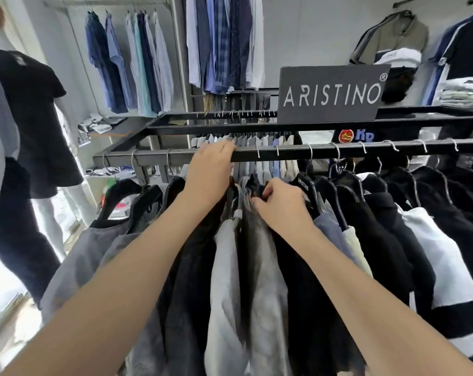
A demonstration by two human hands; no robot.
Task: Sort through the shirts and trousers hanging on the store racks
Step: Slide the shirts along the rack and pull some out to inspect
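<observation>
On the rack's front rail (pixel 324 154), grey, white and black shirts (pixel 257 267) hang packed on hangers. left hand (pixel 209 172) lies over the rail near its middle, fingers straight, gripping nothing. right hand (pixel 281 206) sits just below the rail, fingers curled, pinching a dark shirt (pixel 259 189) at the collar. ARISTINO sign (pixel 330 93) stands on the back bar.

- Single head-worn wide-angle view, looking forward and down along both forearms (pixel 148 253).
- Close above the clothes rail (pixel 284 154); wall racks (pixel 224 44) lie well beyond.
</observation>
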